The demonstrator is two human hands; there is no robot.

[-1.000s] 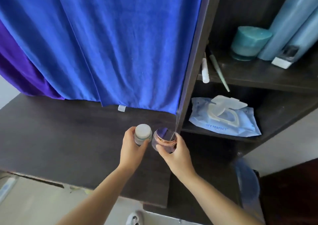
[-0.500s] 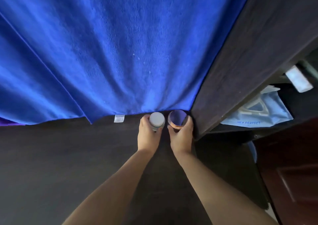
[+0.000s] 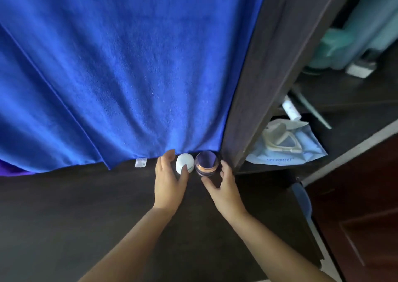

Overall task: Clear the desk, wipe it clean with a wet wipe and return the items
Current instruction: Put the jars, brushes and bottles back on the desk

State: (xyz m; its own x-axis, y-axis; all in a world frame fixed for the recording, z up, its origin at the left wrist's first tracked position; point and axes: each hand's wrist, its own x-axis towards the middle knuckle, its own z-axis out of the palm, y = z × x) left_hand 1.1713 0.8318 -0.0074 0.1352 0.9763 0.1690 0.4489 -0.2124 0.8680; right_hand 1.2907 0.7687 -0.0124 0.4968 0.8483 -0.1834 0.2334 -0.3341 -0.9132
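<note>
A small white-capped bottle (image 3: 184,162) and a purple jar with a copper rim (image 3: 206,160) stand side by side at the back of the dark desk (image 3: 86,206), against the hanging blue towel (image 3: 129,77). My left hand (image 3: 170,180) sits just in front of the bottle. Its fingers are spread to the bottle's left and only the thumb tip touches the cap. My right hand (image 3: 224,184) is in front and to the right of the jar, with loose fingers that stay off it. A wet wipe pack (image 3: 301,150) lies on the lower shelf at the right.
The dark side panel of a shelf unit (image 3: 265,77) rises right beside the jar. On the upper shelf lie a white tube (image 3: 290,110) and blurred teal containers (image 3: 329,48). A purple cloth edge (image 3: 10,170) shows at the far left.
Both hands carried the bottle and jar to the back of the desk, set them down against the towel, loosened their grips and drew back slightly.
</note>
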